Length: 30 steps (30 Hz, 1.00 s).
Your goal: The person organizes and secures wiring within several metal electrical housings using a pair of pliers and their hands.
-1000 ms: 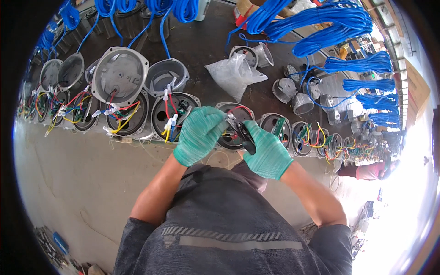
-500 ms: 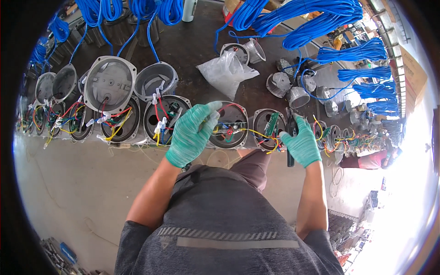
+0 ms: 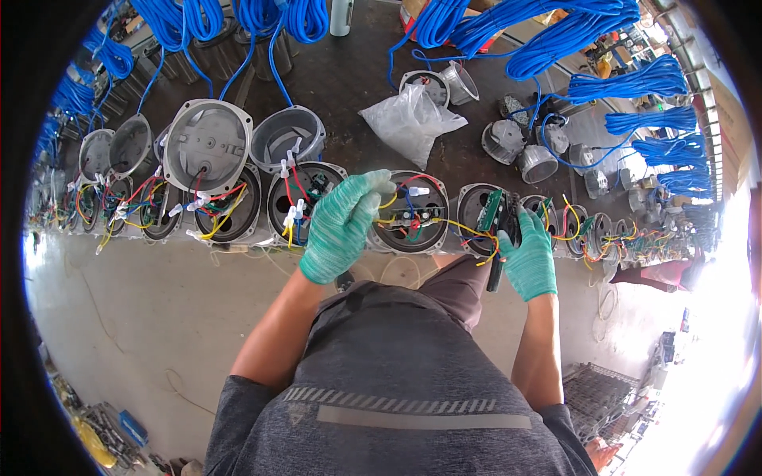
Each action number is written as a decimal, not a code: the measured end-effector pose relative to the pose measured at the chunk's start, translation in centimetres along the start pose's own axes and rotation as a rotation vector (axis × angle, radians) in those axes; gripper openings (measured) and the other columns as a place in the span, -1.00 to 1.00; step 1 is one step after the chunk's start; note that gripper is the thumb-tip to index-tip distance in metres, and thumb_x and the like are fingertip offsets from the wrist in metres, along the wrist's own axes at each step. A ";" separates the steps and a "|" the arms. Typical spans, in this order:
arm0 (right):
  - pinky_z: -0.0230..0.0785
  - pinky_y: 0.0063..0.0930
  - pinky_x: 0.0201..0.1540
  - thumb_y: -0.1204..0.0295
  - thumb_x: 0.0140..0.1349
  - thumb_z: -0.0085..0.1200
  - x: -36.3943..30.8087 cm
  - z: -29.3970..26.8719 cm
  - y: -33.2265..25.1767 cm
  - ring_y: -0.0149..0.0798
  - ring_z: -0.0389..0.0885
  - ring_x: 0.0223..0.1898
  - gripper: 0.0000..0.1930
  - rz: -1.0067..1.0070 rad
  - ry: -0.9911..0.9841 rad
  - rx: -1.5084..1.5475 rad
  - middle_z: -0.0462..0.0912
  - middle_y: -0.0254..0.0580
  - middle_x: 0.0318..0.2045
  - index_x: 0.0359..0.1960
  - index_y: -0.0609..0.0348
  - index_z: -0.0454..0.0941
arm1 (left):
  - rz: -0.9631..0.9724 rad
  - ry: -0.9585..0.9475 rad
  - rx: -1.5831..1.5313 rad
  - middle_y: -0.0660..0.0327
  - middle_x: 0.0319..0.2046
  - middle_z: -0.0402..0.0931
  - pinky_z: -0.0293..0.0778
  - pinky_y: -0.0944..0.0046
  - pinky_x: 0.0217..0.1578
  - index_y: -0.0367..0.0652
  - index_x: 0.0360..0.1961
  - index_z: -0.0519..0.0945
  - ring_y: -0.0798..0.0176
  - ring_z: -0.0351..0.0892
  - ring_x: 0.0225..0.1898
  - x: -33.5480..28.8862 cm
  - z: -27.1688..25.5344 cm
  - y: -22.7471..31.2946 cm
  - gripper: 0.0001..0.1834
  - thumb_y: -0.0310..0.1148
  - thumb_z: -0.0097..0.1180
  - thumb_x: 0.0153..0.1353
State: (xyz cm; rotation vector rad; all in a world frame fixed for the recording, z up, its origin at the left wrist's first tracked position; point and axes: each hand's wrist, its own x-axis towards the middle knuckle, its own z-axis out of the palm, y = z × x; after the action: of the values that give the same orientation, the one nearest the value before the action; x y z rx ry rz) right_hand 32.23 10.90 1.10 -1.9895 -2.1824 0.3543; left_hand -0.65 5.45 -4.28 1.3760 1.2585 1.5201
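My left hand (image 3: 343, 230), in a green knit glove, is closed in a pinch at the left edge of a round grey metal housing (image 3: 438, 240). A yellow wire (image 3: 389, 202) runs to its fingertips, whose exact grip is partly hidden. Inside that housing are a small circuit board, coloured wires and a white wire cap (image 3: 417, 191). My right hand (image 3: 530, 260), gloved alike, is closed around a black plier-like tool (image 3: 495, 274) that stands tilted at the bench edge. Beside the tool, another housing (image 3: 467, 208) has a green circuit board (image 3: 490, 213) upright in it.
Rows of similar wired housings (image 3: 210, 143) line the bench edge on both sides. A clear plastic bag (image 3: 413, 123) lies behind, near loose metal cups (image 3: 538, 164). Coiled blue cables (image 3: 567, 36) lie along the far side. Another person's sleeve (image 3: 663, 274) shows at far right.
My right hand has closed on the black tool, whose lower end has swung left. A white wire cap now shows in the middle housing. The whole view has shifted slightly.
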 end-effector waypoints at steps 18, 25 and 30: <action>0.64 -0.27 -0.15 0.22 0.28 0.41 -4.4 -1.5 -12.3 -0.06 0.76 -0.28 -0.66 -0.421 -0.079 0.212 0.73 -0.14 -0.20 0.02 0.06 0.73 | -0.043 0.052 -0.058 0.22 0.00 0.77 0.56 0.40 -0.14 -0.19 0.31 0.62 0.45 0.65 -0.16 -0.2 0.2 -0.7 -0.64 -0.32 0.08 0.61; 0.53 -0.34 -0.32 0.39 0.31 0.38 -3.6 1.9 -11.7 -0.13 0.68 -0.43 -0.79 -0.393 -0.005 0.359 0.77 -0.10 -0.30 -0.11 0.22 0.76 | 0.021 0.081 -0.037 0.22 0.00 0.77 0.57 0.37 -0.09 -0.18 0.31 0.62 0.42 0.65 -0.11 -0.2 0.1 -0.4 -0.65 -0.34 0.06 0.62; 0.56 -0.41 -0.24 0.41 0.39 0.32 -4.7 0.3 -8.6 -0.33 0.73 -0.38 -0.82 -0.029 -0.115 0.612 0.79 -0.05 -0.37 -0.08 0.23 0.77 | -0.017 0.073 -0.053 0.19 0.01 0.77 0.57 0.35 -0.05 -0.19 0.29 0.64 0.38 0.67 -0.09 -0.3 0.2 -0.2 -0.66 -0.36 0.04 0.62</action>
State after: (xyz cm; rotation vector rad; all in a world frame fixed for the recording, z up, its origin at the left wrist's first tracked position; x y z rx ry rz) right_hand 24.36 5.53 3.46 -1.6201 -1.8454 1.0117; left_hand -0.47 5.23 -4.54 1.2831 1.2624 1.5931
